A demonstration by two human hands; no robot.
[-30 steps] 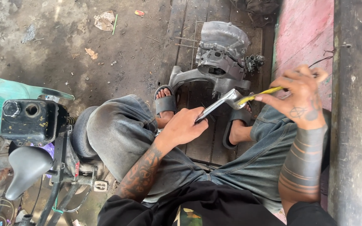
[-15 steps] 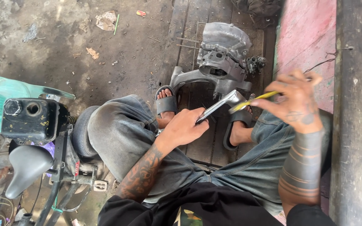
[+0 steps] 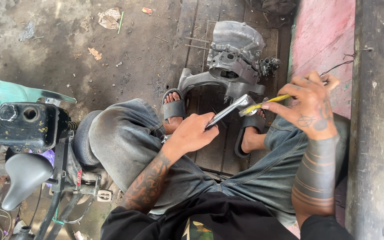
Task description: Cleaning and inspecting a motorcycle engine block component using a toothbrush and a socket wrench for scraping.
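Observation:
My left hand [image 3: 194,132] grips a shiny metal wrench [image 3: 230,109] by its shaft, the head pointing up to the right. My right hand [image 3: 310,104] pinches a thin yellow-handled tool [image 3: 265,105], whose tip touches the wrench head. Both hands hover above my knees in blue jeans. Beyond them, a grey metal engine casing [image 3: 234,58] lies on wooden planks [image 3: 192,40], just past my sandalled feet [image 3: 174,106].
A black fuel tank [image 3: 25,124], a grey saddle [image 3: 23,175] and frame parts of a small motorbike stand at the left. A pink painted wall [image 3: 323,40] and dark post [image 3: 376,111] rise at the right. Litter dots the dirty concrete floor [image 3: 90,49].
The hands and the two tools have shifted only slightly. The yellow-handled tool's tip stays at the wrench head.

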